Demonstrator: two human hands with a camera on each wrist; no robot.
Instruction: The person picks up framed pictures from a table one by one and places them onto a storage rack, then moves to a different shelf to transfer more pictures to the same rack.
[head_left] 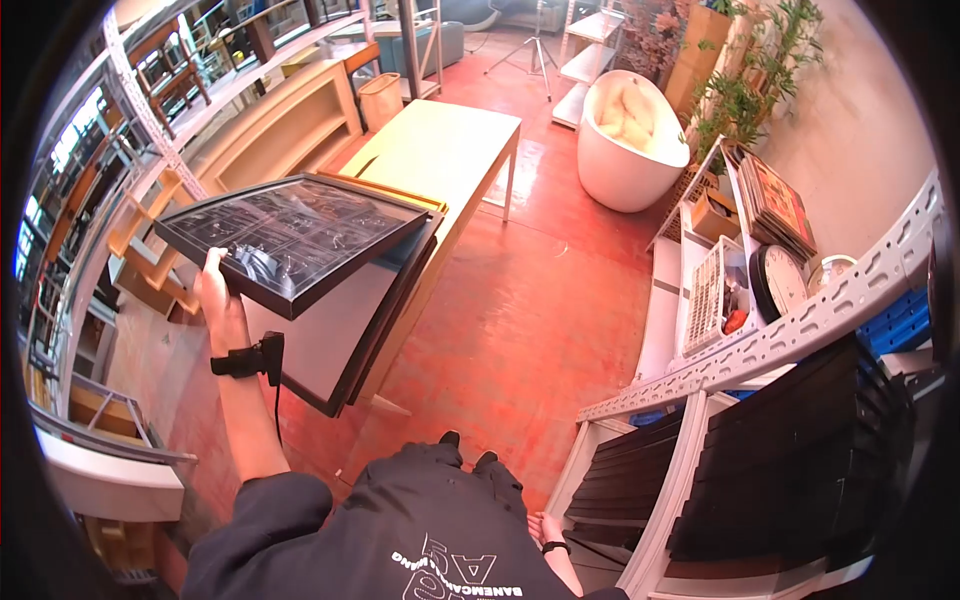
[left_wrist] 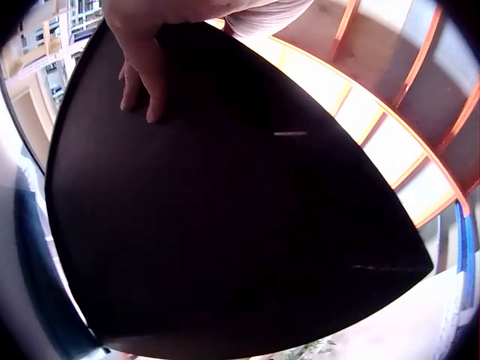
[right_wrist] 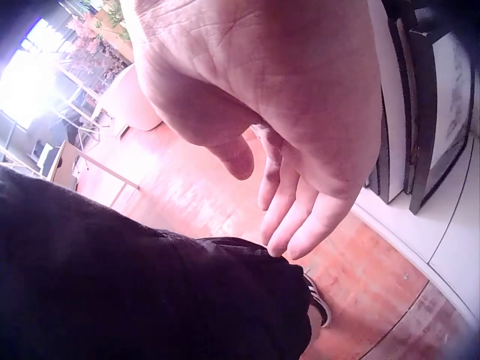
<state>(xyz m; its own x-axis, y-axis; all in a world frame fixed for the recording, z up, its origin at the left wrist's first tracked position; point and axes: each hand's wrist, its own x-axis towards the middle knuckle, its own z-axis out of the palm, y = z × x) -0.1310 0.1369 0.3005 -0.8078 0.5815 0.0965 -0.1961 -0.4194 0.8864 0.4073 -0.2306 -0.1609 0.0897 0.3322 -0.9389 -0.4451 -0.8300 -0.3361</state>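
My left hand grips the near left edge of a black picture frame with a dark, glossy, reflecting face. The frame is tilted, with its face turned up. In the left wrist view, fingers of the left hand lie on a broad dark panel. Below the picture frame, more frames with a pale panel lean against the side of a pale wooden table. Down by the dark trousers, my right hand hangs with loosely bent fingers, holding nothing.
Metal shelving with dark frames runs along the right, close to the right hand. A white tub-shaped chair stands beyond on the red floor. Wooden shelves and furniture line the left. A tripod stands at the back.
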